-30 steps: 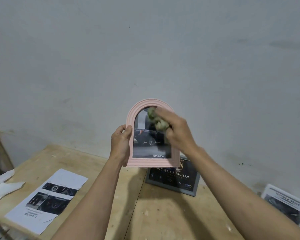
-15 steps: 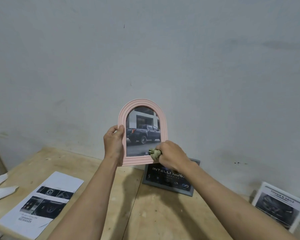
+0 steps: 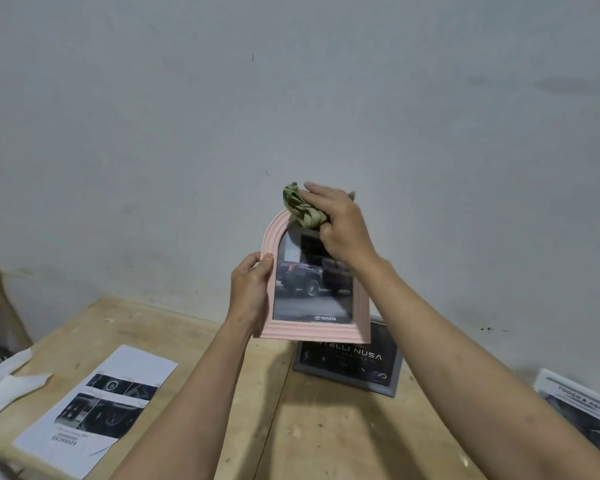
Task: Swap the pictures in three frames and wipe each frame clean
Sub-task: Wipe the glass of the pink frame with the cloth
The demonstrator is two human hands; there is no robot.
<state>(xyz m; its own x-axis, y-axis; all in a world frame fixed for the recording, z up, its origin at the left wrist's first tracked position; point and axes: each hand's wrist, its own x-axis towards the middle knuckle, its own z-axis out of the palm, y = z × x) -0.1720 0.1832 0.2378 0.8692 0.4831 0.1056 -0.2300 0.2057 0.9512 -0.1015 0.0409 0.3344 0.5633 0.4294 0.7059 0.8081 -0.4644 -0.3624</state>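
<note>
Since half a second ago our right hand (image 3: pixel 340 226), gripping the green cloth (image 3: pixel 300 209), climbed to the arch of the pink frame (image 3: pixel 312 332) our left hand (image 3: pixel 250 292) clasps above the bench (image 3: pixel 326 438), so we judge wiping nearly finished.

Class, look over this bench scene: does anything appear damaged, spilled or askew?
Nothing looks damaged or spilled. The grey frame leans against the wall, and the printed sheet lies skewed to the table's edge.
</note>
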